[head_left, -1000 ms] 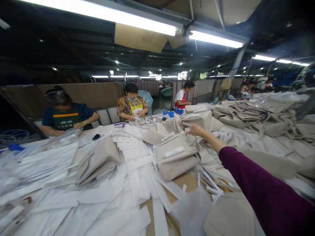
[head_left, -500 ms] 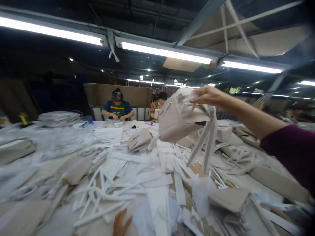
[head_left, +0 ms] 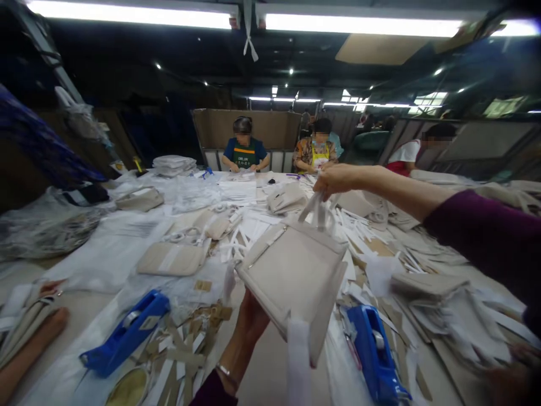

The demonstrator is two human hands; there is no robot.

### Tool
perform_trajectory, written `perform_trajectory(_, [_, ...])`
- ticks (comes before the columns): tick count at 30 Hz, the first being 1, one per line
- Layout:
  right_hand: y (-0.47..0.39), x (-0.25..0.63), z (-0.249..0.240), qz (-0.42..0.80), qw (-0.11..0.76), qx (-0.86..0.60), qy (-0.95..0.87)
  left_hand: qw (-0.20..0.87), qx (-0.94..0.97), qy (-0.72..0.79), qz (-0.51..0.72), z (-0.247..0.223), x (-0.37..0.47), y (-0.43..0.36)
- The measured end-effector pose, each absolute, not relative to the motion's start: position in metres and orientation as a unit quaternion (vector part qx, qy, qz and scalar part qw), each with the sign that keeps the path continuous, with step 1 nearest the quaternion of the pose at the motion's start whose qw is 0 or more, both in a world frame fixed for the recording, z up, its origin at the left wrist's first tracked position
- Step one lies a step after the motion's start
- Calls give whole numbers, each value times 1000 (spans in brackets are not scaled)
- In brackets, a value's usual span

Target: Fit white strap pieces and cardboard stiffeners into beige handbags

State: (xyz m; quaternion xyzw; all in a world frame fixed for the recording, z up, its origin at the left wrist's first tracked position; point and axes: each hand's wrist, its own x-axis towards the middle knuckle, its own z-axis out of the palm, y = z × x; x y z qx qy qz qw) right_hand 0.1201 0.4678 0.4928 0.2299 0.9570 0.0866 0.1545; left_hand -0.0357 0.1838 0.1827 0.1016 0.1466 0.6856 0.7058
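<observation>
A beige bag [head_left: 296, 262] with a zip along one edge hangs tilted in front of me, above the table. My right hand [head_left: 333, 179] is closed around the light straps [head_left: 319, 211] at its top. At the lower left edge of the bag, my left hand [head_left: 253, 316] grips its side, with the fingers partly hidden behind it. A white strip [head_left: 298, 361] hangs down from the bag's lower corner.
Blue tape dispensers stand left [head_left: 127, 332] and right [head_left: 374, 352], with paper scraps [head_left: 181, 352] between. Folded beige bags [head_left: 431, 285] lie at right. A neighbour's hands [head_left: 53, 313] hold beige material at far left. Co-workers [head_left: 244, 152] sit across the table.
The bag has come down and closer, now hanging by its straps from my right hand. My left hand has risen to the bag's side. The view has tilted down.
</observation>
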Motion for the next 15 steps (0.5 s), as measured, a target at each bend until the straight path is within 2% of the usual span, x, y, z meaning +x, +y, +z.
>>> perform_trajectory(3, [457, 99, 505, 134, 68, 239, 959, 678, 63, 143, 719, 193, -28, 167])
perform_trajectory(6, [439, 82, 484, 113, -9, 233, 966, 647, 3, 201, 735, 187, -32, 138])
perform_trajectory(8, [420, 75, 442, 101, -24, 201, 974, 630, -44, 256, 732, 169, -36, 106])
perform_trajectory(10, [398, 73, 382, 95, -3, 152, 984, 624, -90, 300, 717, 143, -38, 65])
perform_trajectory(15, [361, 77, 225, -5, 21, 78, 997, 678, -151, 378, 613, 95, -30, -26])
